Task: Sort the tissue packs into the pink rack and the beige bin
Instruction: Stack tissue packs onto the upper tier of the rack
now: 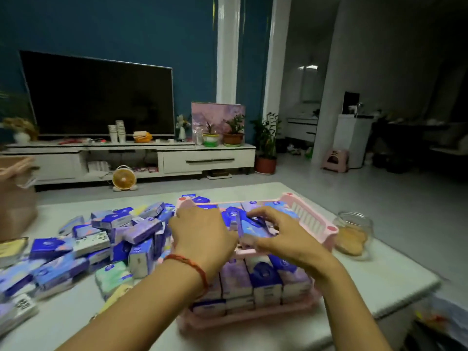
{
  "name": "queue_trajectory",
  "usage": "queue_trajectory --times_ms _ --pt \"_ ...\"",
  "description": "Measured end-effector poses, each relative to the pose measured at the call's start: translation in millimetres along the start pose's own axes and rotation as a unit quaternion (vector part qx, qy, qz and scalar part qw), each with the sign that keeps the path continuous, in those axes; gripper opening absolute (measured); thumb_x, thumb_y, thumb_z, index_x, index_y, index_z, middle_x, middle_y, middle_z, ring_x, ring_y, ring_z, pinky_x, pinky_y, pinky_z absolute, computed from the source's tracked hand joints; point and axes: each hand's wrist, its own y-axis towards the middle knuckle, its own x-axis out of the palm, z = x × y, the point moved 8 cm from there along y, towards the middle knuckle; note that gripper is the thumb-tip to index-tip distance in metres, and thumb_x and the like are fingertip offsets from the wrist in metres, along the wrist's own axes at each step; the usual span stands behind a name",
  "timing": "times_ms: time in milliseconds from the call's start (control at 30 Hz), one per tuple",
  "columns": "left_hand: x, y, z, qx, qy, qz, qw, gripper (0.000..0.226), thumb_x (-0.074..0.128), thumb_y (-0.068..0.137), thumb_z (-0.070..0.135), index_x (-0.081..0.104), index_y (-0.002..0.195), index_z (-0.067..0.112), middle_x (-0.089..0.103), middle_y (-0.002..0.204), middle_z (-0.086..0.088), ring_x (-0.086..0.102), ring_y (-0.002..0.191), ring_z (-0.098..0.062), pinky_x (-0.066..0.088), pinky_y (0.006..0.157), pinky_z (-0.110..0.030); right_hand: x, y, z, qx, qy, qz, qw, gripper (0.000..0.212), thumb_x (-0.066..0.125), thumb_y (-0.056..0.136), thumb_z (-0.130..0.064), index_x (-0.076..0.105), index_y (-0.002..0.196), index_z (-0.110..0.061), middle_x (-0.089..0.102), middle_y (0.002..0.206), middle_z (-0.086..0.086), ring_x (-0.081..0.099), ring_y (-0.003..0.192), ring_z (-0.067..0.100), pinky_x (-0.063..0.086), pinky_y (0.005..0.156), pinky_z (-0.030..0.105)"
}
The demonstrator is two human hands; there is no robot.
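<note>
Right grip on one pack over the rack's upper tier

Pinched a purple tissue pack between thumb and curled fingers of the right grip, just above the near edge of the upper tier of the pink rack. Laid the left grip across the left side of that tier, knuckles up, fingertips hidden beyond them. Could not tell whether holding anything there or only pressing down. Wore a red string at that wrist.

Judged the step as loading the upper tier. Found the lower tier already filled with a tight row of packs stood on end, and the upper one partly covered with packs lying flat. Called next for lowering the held pack into a gap beside its neighbours, squaring it against them, then letting go and reaching left for another. Looked far from finished, given the loose pile heaped on the desk right beside the rack's left side.

Saw the beige bin at the far left edge of view, well apart from both grips, its contents out of sight. Noted a glass jar with something tan inside, near the rack's right end and within reach of a careless right elbow. Expected crowding as the main hindrance, with little room left under the held pack. Made out, beyond the desk, a dark television on a low white cabinet and potted plants.
</note>
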Motion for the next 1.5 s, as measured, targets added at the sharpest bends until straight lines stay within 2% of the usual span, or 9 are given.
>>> queue_trajectory --times_ms 133,300,433,600,867,1000,1133,1233,1500 --pt "12 -7 1 0.007 0.089 -0.030 0.996 0.068 0.025 0.088 0.068 0.057 0.121 0.017 0.029 0.144 -0.013 0.030 0.129 -0.030 0.029 0.099 -0.036 4 1 4 0.004 -0.046 -0.030 0.998 0.036 0.051 0.081 -0.001 0.062 0.112 -0.017 0.057 0.106 -0.011 0.050 0.095 -0.001 0.034 0.066 -0.006" --pt "27 -20 7 0.081 0.077 -0.033 0.993 0.072 0.009 0.092 0.062 0.003 0.150 0.020 0.012 0.155 -0.001 -0.001 0.144 -0.022 0.001 0.116 -0.041 -6 0 6 0.003 -0.043 0.010 0.999 0.034 0.052 0.083 -0.008 0.061 0.113 -0.023 0.053 0.118 -0.008 0.047 0.101 0.003 0.036 0.071 0.006" --pt "34 -22 9 0.094 0.109 -0.046 0.989 0.091 -0.013 0.076 0.070 0.009 0.148 0.020 0.012 0.156 -0.003 0.003 0.145 -0.019 0.002 0.116 -0.041 -5 2 10 0.023 -0.090 0.043 0.995 0.031 0.053 0.085 -0.015 0.060 0.114 -0.024 0.048 0.121 0.000 0.051 0.098 0.013 0.038 0.079 0.021" --pt "40 -24 12 0.075 0.115 -0.093 0.986 0.081 0.009 0.088 0.065 0.004 0.150 0.013 0.002 0.158 -0.008 -0.002 0.145 -0.019 -0.002 0.117 -0.044 1 1 4 0.015 -0.103 0.047 0.993 0.021 0.055 0.087 -0.022 0.062 0.107 -0.021 0.050 0.118 0.000 0.049 0.087 0.010 0.036 0.067 0.022" --pt "42 -18 17 0.100 0.122 -0.077 0.984 0.088 0.019 0.088 0.067 0.009 0.148 0.004 0.013 0.155 -0.015 0.010 0.144 -0.026 0.006 0.116 -0.044 8 0 -8 -0.005 -0.188 0.056 0.981 0.023 0.048 0.093 -0.022 0.061 0.110 -0.014 0.053 0.121 0.006 0.052 0.105 0.020 0.039 0.086 0.029" --pt "28 -36 17 0.156 0.062 0.026 0.985 0.077 0.015 0.089 0.062 0.014 0.148 0.011 0.011 0.156 -0.012 0.007 0.145 -0.024 -0.002 0.115 -0.046 11 -9 -20 -0.021 -0.261 0.112 0.959 0.029 0.041 0.094 -0.016 0.057 0.118 -0.014 0.051 0.123 0.007 0.045 0.115 0.024 0.037 0.095 0.033" --pt "-3 -95 -13 0.331 -0.205 0.235 0.891 0.036 0.041 0.090 0.028 0.049 0.122 0.013 0.051 0.132 -0.010 0.047 0.122 -0.022 0.034 0.103 -0.035 6 -30 -74 -0.163 -0.174 0.239 0.941 0.024 0.043 0.081 -0.007 0.064 0.093 -0.009 0.062 0.096 0.009 0.056 0.092 0.028 0.045 0.080 0.038" --pt "8 -132 -69 0.391 -0.159 0.270 0.865 0.024 0.036 0.091 0.017 0.048 0.110 0.013 0.049 0.122 -0.010 0.054 0.100 -0.021 0.044 0.084 -0.028 48 -42 -115 -0.254 -0.088 0.159 0.950 0.019 0.044 0.078 -0.008 0.062 0.083 -0.010 0.063 0.083 0.004 0.055 0.078 0.019 0.047 0.067 0.032" --pt "89 -110 -250 0.073 -0.141 0.136 0.978 0.030 0.037 0.078 0.019 0.049 0.105 0.024 0.063 0.110 -0.005 0.048 0.104 -0.014 0.033 0.084 -0.021 197 1 -77 -0.155 -0.069 -0.066 0.983 0.032 0.045 0.079 0.005 0.066 0.097 -0.010 0.067 0.101 0.005 0.058 0.097 0.020 0.039 0.081 0.023"
